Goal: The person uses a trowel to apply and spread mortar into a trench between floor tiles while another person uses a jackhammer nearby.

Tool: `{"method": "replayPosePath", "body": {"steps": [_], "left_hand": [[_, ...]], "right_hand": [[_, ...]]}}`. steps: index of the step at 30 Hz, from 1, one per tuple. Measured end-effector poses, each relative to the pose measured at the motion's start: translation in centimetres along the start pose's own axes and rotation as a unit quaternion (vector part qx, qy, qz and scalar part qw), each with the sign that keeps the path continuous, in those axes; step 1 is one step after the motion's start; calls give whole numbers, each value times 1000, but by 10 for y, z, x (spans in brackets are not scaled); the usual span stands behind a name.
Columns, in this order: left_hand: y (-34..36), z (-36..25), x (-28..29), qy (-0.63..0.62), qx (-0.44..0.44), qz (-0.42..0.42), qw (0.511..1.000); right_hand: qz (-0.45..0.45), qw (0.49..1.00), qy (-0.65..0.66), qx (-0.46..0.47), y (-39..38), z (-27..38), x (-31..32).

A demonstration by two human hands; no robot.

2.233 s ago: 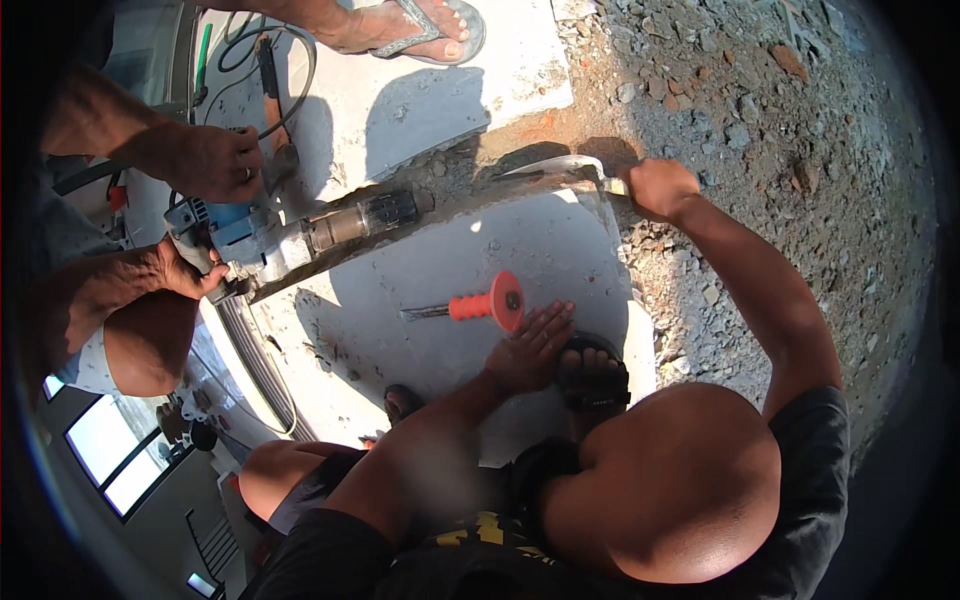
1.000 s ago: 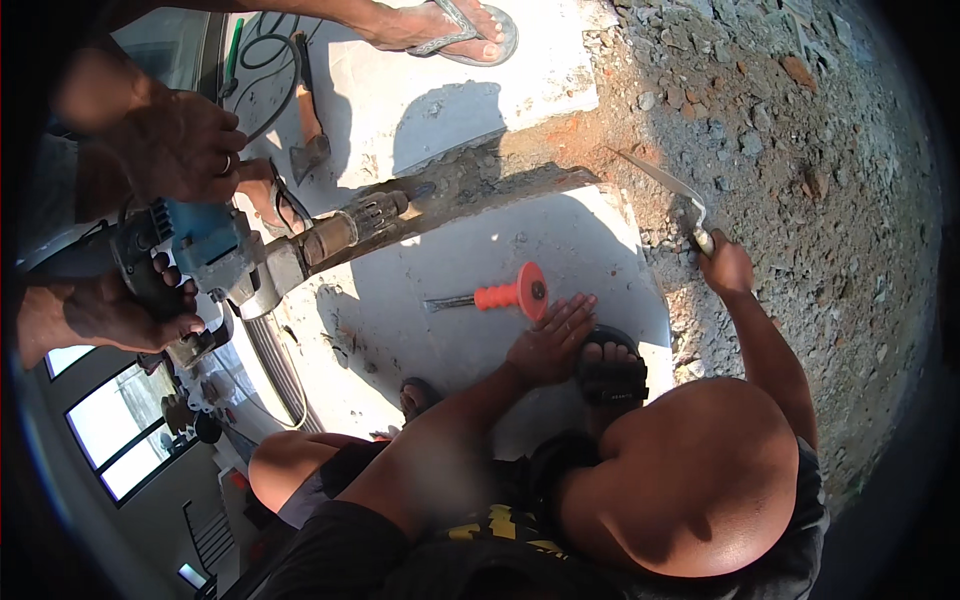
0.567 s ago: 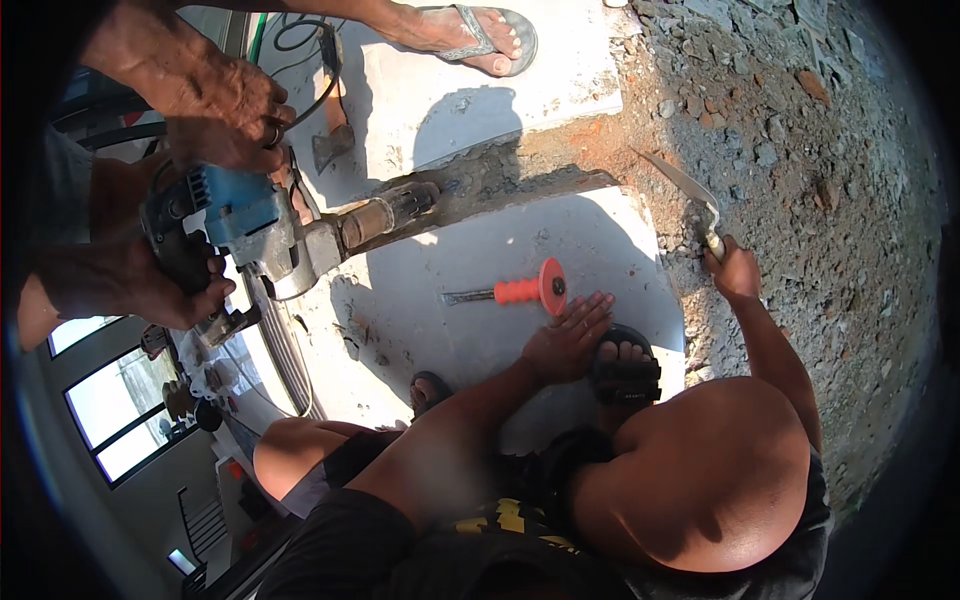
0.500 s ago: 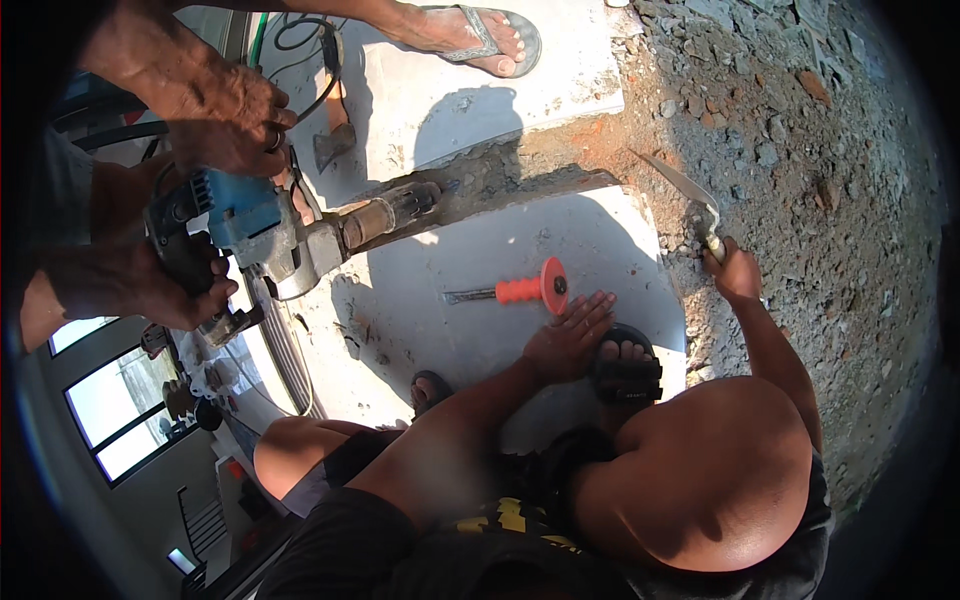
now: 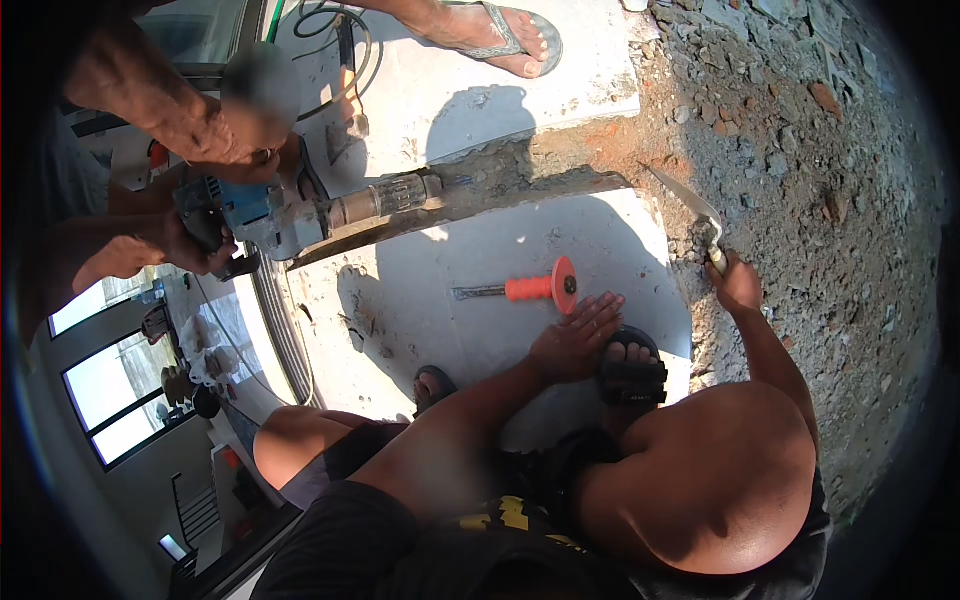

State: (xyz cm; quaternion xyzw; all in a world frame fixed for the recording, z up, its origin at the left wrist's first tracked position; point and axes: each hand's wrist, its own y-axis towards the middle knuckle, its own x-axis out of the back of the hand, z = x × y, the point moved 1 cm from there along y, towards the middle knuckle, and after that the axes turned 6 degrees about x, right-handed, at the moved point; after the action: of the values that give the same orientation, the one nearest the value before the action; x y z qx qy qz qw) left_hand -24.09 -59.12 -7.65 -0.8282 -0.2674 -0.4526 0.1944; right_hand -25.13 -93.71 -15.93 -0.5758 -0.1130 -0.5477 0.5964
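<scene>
My left hand (image 5: 577,340) lies flat on the pale slab (image 5: 510,237), fingers stretched out beside my sandal (image 5: 632,382) and just below a cold chisel with an orange grip and round guard (image 5: 535,288). My right hand (image 5: 738,282) is closed round the handle of a pointing trowel (image 5: 693,196), its blade over the reddish soil at the slab's corner, near the far end of a narrow cut trench (image 5: 485,182). At upper left another person's hands (image 5: 205,250) grip a blue and silver demolition hammer (image 5: 275,222), its bit in the trench.
The other person's foot in a flip-flop (image 5: 510,40) is on the far slab. An axe (image 5: 355,120) and coiled hose (image 5: 330,25) lie near it. Rubble (image 5: 820,190) covers the right side. A door track (image 5: 280,335) borders the slab at left, with windows (image 5: 130,370) beyond.
The trowel has swung out from the trench's edge to the soil at the right. The other person's hands and the hammer have shifted. My left hand stays on the slab.
</scene>
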Motion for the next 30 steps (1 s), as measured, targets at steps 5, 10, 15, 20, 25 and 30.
{"method": "replayPosePath", "body": {"steps": [5,10,15,20,25,30], "left_hand": [[0,1,0,1,-2,1,1000],[1,0,0,0,-2,3,1000],[-1,1,0,-16,5,5,1000],[1,-1,1,-13,0,-4,1000],[1,-2,4,-24,3,-11,1000],[1,-2,5,-18,-3,-15,1000]], "right_hand": [[4,1000,6,1,-1,-1,-1],[-5,1000,8,6,1,-8,-7],[-2,1000,15,4,0,-2,-2],[0,1000,6,4,-3,1,3],[-5,1000,8,8,-1,-4,-3],[-9,1000,-1,9,0,-3,-6]]}}
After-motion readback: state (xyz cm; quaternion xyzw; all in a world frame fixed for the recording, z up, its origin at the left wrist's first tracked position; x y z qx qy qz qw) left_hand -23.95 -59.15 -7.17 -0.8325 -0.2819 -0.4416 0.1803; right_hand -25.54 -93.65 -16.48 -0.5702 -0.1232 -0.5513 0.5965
